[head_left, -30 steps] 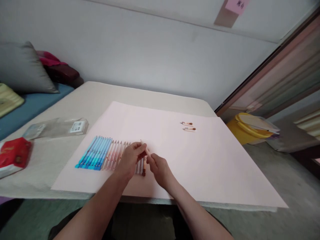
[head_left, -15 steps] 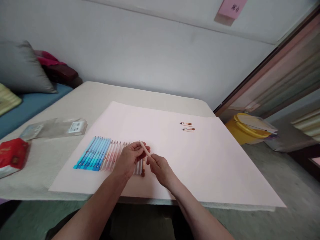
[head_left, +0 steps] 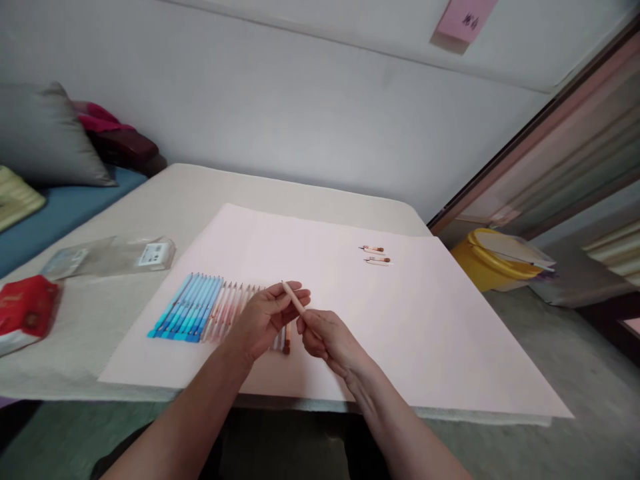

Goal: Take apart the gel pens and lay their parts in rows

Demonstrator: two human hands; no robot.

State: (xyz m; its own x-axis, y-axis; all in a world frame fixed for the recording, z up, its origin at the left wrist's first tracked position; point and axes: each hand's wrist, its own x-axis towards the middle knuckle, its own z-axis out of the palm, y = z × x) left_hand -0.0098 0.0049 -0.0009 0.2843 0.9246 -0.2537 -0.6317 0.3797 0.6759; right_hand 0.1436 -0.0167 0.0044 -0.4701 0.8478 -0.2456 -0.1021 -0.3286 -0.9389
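Observation:
A pale beige pen (head_left: 294,297) slants up and to the left between my hands, above the pink sheet. Its lower end is gripped by my right hand (head_left: 323,337), fingers curled round it. My left hand (head_left: 265,313) has its thumb and bent fingers about the upper part, the fingertips showing behind the barrel. Beneath and left of my left hand lie a row of blue pens (head_left: 187,307) and a row of pinkish clear pens (head_left: 220,312), partly covered by that hand. A brown-ended pen (head_left: 287,339) shows just below my hands.
Farther back on the pink sheet (head_left: 425,340) lie two small groups of pen parts (head_left: 377,260). At left are clear plastic packaging (head_left: 120,257) and a red packet (head_left: 27,307). A yellow bin (head_left: 483,260) stands on the floor at right. The wall rises behind the table.
Both hands have shifted slightly right with the pen. My right hand has turned a little, its fingers now curled more tightly around the lower end.

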